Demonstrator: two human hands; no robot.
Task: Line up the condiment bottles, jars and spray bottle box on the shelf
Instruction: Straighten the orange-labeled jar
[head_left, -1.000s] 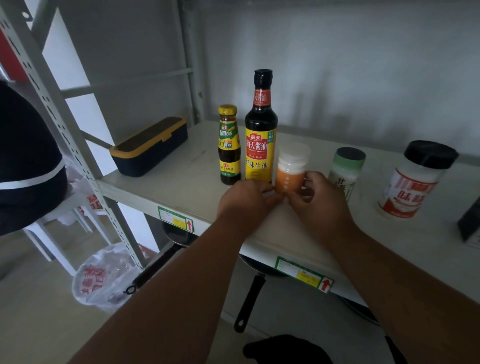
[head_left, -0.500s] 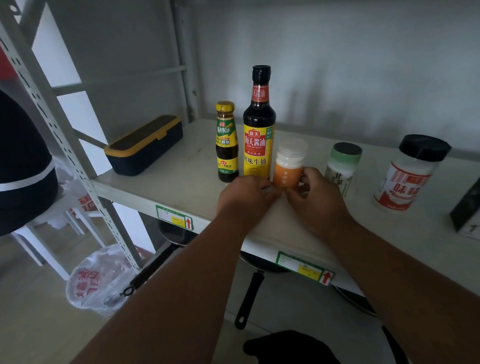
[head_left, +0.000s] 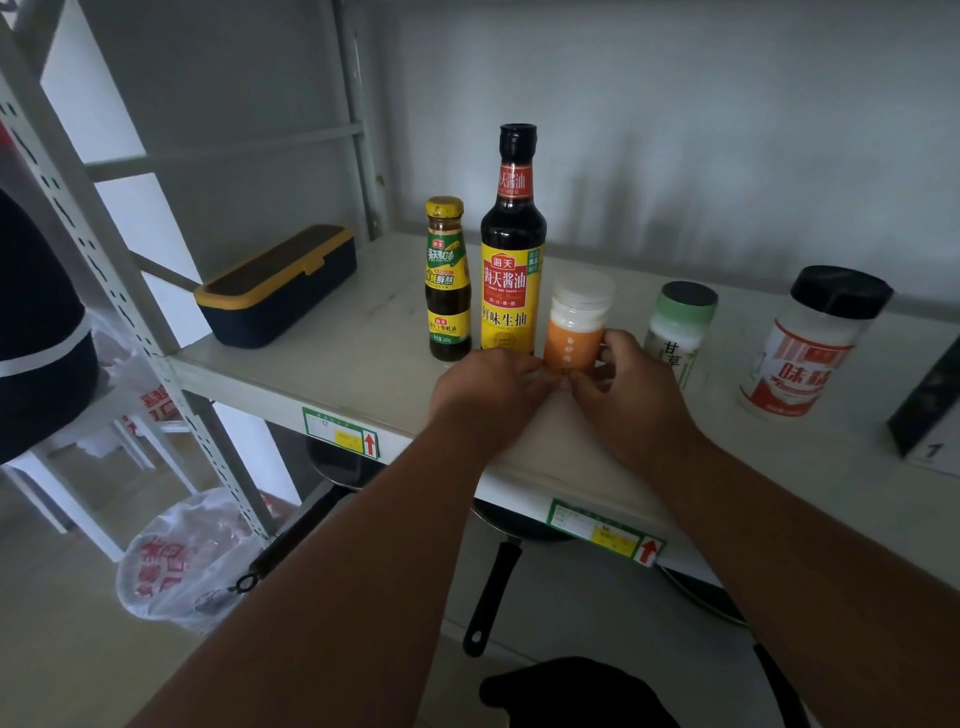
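Note:
A small orange-labelled jar (head_left: 575, 330) with a white lid stands on the white shelf (head_left: 363, 358), right of the tall soy sauce bottle (head_left: 511, 249). My left hand (head_left: 485, 392) and my right hand (head_left: 631, 392) both hold the jar's base with curled fingers. A short yellow-capped sauce bottle (head_left: 447, 280) stands left of the soy bottle. To the right stand a green-lidded jar (head_left: 678, 327) and a black-lidded seasoning jar (head_left: 810, 343). A dark box (head_left: 930, 415) is cut off at the right edge.
A navy and yellow lidded case (head_left: 278, 283) lies at the shelf's left end by the metal upright (head_left: 104, 270). Pan handles (head_left: 491, 597) hang below the shelf. A plastic bag (head_left: 182, 561) sits on the floor at left.
Both hands stayed on the orange jar's base, and it now stands a little closer to the soy bottle. The view shifted slightly.

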